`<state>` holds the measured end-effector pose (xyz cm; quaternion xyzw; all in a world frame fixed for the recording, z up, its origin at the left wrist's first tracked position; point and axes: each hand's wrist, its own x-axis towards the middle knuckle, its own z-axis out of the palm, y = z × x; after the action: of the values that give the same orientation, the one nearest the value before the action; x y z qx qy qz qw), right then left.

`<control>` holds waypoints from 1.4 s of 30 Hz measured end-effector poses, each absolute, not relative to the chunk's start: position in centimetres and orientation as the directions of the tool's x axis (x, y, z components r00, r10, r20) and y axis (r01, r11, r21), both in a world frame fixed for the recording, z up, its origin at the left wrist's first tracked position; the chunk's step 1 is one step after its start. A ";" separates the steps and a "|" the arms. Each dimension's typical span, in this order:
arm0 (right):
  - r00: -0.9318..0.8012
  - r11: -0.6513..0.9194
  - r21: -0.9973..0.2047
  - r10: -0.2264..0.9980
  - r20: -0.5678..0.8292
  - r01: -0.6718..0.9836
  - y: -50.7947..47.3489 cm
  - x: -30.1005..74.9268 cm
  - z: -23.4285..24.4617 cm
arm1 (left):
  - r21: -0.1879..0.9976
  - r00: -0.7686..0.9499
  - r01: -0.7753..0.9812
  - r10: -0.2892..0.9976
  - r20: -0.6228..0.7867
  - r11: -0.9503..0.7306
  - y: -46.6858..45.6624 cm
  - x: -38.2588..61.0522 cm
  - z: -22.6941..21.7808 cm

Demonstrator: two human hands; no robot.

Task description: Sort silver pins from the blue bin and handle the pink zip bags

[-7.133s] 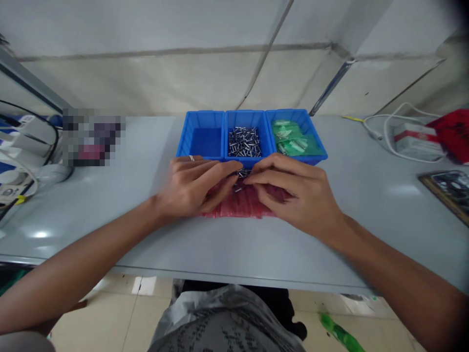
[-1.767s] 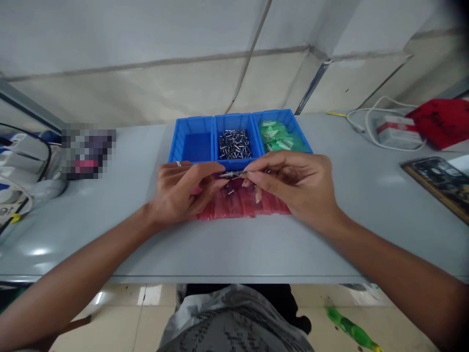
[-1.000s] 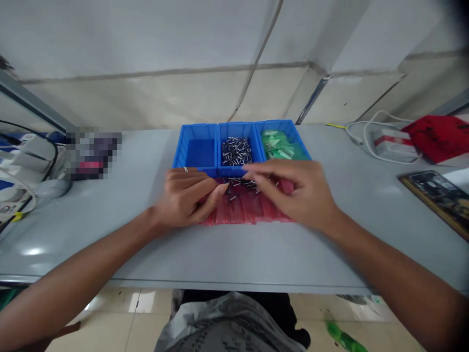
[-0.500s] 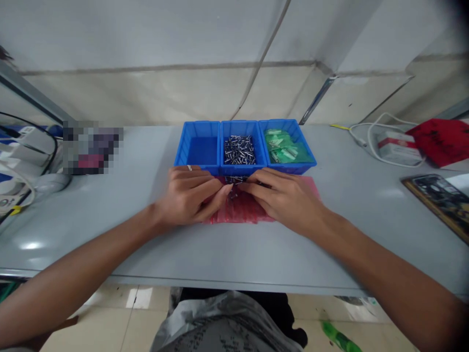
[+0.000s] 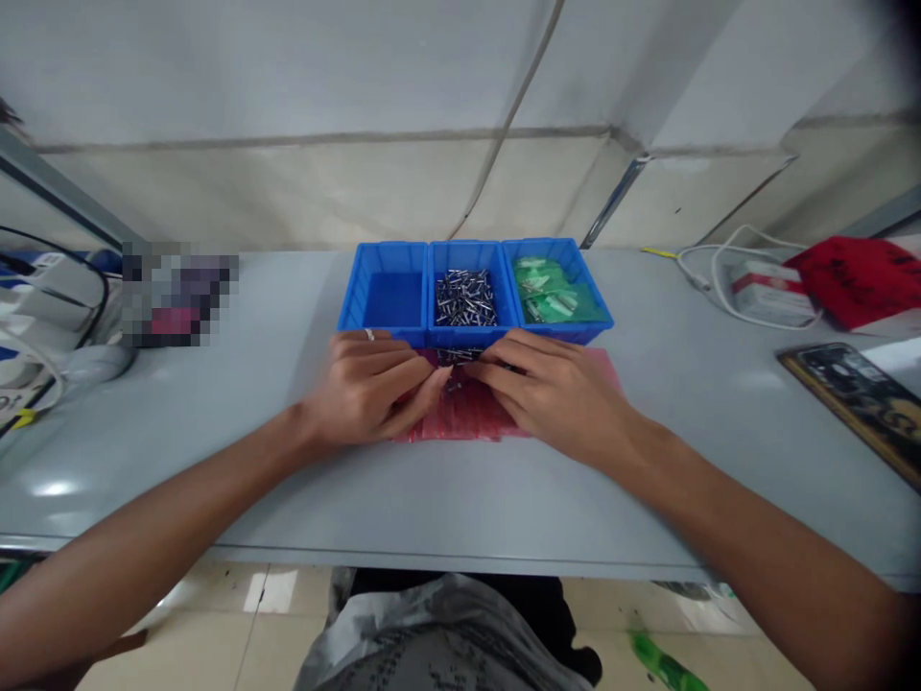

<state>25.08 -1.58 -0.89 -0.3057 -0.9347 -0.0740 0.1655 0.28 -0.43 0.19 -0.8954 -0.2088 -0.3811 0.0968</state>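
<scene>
Metal pins (image 5: 459, 355) | lying at frame centre on red plastic (image 5: 464, 422), which is probably keeping them from rolling | my left grip (image 5: 366, 389) and right grip (image 5: 554, 389) are bracketing them, likely for steadiness | I cannot tell whether either is holding any

Dim, cool, diffuse light; glare spot on tabletop (image 5: 432, 499), lower left. Upper right corner blacks out, wide-angle stretch toward the sides. Pixelated patch (image 5: 179, 293) at left; metal pins (image 5: 466, 299) soft.

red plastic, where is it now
In the head view, the red plastic lies centrally, partly under the left hand and right hand, in front of the blue bins.
</scene>
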 end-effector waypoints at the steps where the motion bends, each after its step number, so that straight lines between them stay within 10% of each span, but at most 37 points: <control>1: -0.764 0.803 0.032 0.552 0.334 0.595 -1.5 25.1 -1.0 | -0.019 0.627 0.449 0.300 0.719 -0.893 -0.4 0.3 0.2; 12: -0.740 0.831 -0.025 0.509 0.441 0.556 -1.7 25.0 -1.2 | -0.050 0.634 0.458 0.287 0.718 -0.888 -0.5 0.3 0.3; 20: -0.375 0.799 -0.410 0.578 0.725 0.439 -2.6 24.4 0.6 | -0.029 0.613 0.466 0.299 0.731 -0.884 -0.4 0.2 0.1; 27: -0.225 0.506 -0.858 0.849 0.478 0.086 -3.4 24.0 1.0 | -0.002 0.584 0.480 0.318 0.747 -0.877 -0.4 0.3 -0.1; 42: -0.166 0.394 -0.919 0.905 0.391 -0.013 -3.7 23.5 1.1 | 0.023 0.546 0.442 0.290 0.786 -0.897 -0.5 0.2 -0.1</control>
<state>23.50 -3.69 1.13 -0.3511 -0.6351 0.4237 0.5420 0.23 -0.54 -0.05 -0.8748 -0.2092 -0.4278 0.0891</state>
